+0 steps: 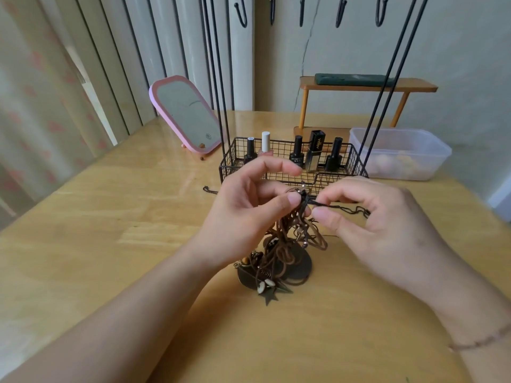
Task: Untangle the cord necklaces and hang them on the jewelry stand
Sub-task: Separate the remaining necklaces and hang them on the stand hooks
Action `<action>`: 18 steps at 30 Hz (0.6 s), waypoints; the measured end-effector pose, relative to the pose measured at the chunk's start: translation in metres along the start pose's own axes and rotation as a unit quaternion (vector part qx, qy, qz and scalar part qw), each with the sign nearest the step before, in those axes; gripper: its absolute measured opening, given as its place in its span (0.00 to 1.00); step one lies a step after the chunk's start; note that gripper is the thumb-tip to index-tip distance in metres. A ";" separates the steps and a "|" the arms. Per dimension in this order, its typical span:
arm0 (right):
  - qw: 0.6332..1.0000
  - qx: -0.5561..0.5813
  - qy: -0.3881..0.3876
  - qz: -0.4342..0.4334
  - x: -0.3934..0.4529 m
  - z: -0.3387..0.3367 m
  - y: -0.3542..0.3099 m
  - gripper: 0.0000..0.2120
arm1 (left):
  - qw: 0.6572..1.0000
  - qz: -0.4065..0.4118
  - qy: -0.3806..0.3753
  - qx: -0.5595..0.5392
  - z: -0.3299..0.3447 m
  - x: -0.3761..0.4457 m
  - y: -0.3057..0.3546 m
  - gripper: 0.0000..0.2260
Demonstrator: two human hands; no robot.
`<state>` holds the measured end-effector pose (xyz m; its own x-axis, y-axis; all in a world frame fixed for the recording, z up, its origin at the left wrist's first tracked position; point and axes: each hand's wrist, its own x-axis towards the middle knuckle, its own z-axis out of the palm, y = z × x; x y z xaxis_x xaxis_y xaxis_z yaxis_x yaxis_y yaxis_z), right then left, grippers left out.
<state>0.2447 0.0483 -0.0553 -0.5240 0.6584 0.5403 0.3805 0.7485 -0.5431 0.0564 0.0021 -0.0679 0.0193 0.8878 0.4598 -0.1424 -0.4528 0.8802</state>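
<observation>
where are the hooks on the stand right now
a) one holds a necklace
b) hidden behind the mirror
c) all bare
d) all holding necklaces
c: the hooks along the top of the jewelry stand carry nothing, while the tangled cord necklaces hang in a bundle pinched between the left hand and the right hand, low over the table.

Faint pale lettering on the label of a black nail polish bottle [297,155] in the wire basket [356,164] seems to begin "OUME", the rest too small to read; the tall black-and-silver tube [315,150] beside it carries vertical gold lettering, too blurred to make out
</observation>
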 end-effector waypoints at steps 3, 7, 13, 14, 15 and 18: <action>0.998 0.054 -0.030 0.009 0.000 -0.001 -0.001 0.06 | 1.000 0.004 -0.003 0.004 0.001 -0.001 -0.001 0.10; 0.994 0.106 -0.017 -0.014 0.000 -0.001 -0.004 0.08 | 1.000 0.011 -0.008 0.013 -0.002 -0.001 -0.002 0.09; 0.991 0.130 -0.044 0.006 0.000 -0.003 -0.005 0.12 | 0.998 0.029 -0.022 0.050 -0.002 -0.001 -0.005 0.08; 0.985 0.162 -0.051 0.020 0.000 -0.002 -0.005 0.12 | 0.997 0.031 -0.024 0.059 -0.002 -0.001 -0.006 0.07; 0.980 0.188 -0.054 0.035 0.000 -0.001 -0.005 0.12 | 0.997 0.032 -0.023 0.070 -0.003 -0.001 -0.007 0.07; 0.982 0.166 -0.069 0.050 0.001 -0.003 -0.005 0.11 | 0.995 0.021 -0.010 0.098 -0.006 0.000 -0.007 0.10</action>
<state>0.2447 0.0452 -0.0506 -0.6038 0.6931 0.3937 0.1781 0.5987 -0.7809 0.0514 0.0056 -0.0744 0.0368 0.8667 0.4974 0.0525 -0.4988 0.8651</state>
